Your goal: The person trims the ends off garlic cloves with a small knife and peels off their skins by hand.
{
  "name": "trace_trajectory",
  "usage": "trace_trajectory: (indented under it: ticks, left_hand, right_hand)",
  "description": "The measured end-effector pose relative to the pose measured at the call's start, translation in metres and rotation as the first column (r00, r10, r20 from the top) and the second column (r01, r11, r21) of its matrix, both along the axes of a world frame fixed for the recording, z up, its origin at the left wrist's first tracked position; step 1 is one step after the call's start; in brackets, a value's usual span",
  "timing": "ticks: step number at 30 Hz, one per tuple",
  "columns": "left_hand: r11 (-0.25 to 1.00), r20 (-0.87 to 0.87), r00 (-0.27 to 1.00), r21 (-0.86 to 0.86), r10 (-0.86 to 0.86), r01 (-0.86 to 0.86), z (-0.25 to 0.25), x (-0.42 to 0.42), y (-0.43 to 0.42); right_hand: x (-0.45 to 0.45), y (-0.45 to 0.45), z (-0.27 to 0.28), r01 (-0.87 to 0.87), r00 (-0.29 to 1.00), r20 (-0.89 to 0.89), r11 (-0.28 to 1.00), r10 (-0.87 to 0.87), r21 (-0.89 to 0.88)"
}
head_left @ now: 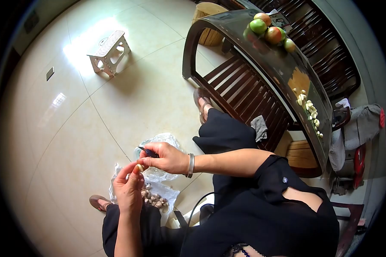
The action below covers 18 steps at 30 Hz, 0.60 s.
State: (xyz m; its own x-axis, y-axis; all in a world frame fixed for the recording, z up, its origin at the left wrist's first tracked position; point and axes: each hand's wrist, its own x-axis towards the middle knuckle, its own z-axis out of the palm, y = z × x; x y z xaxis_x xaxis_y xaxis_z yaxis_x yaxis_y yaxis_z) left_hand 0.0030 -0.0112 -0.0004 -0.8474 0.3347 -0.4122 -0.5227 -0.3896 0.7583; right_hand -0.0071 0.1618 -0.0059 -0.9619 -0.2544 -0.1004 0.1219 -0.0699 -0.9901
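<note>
Head view, please, from large to small: how should your hands work well?

First, I think, both forearms should be calm above the white bag point(170, 193), so loose skin can fall there. My right hand point(169, 159) has its fingers clamped on a small knife point(150, 153) with dark handle, as it looks; I would make only short, light strokes, the edge turned away from my fingertips. My left hand point(128, 188) has thumb and fingers pressed together on a pale garlic clove point(140, 168), just beside the right fingertips. I would pinch it firmly, but not crush it, and turn it little by little.

Does the blade touch the clove?

It is too small to see, so I cannot tell.

And how many of each thing do you count?

One dark table point(231, 21), on my right side. One white stool point(109, 45), on the floor tiles. Two plastic bags, as it seems: the white one and a clear one point(164, 138) beside it. One knife. Five round fruits point(273, 35) on the table, maybe tomatoes. Unpeeled garlic pieces point(158, 202) are heaped on the white bag, so exact number I cannot give. Peeled cloves point(312, 110) on the table: more than a dozen, some overlapping. Between my left fingers, one clove.
</note>
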Motion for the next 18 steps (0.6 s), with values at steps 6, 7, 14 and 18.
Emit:
trace_trajectory:
  ticks: [6, 7, 14, 18]
  left_hand:
    - [0.999, 0.022, 0.999, 0.005, 0.05, -0.05, 0.0031, -0.0003, 0.0026]
    - [0.999, 0.022, 0.998, 0.004, 0.05, -0.05, 0.0031, -0.0004, 0.0023]
    - [0.997, 0.05, 0.995, -0.008, 0.081, -0.081, 0.0048, -0.0024, 0.003]
    - [0.994, 0.112, 0.988, -0.009, 0.107, -0.106, 0.0049, -0.0026, 0.0009]
  right_hand:
    - [0.0, 0.0011, 0.0047, -0.014, 0.999, -0.039, 0.998, 0.016, 0.065]
    - [0.0001, 0.0012, 0.0057, -0.016, 0.999, -0.034, 0.997, 0.018, 0.072]
    - [0.0003, 0.004, 0.0091, -0.06, 0.998, -0.008, 0.993, 0.061, 0.099]
    - [-0.0016, 0.0067, 0.0065, -0.041, 0.998, -0.048, 0.991, 0.048, 0.125]
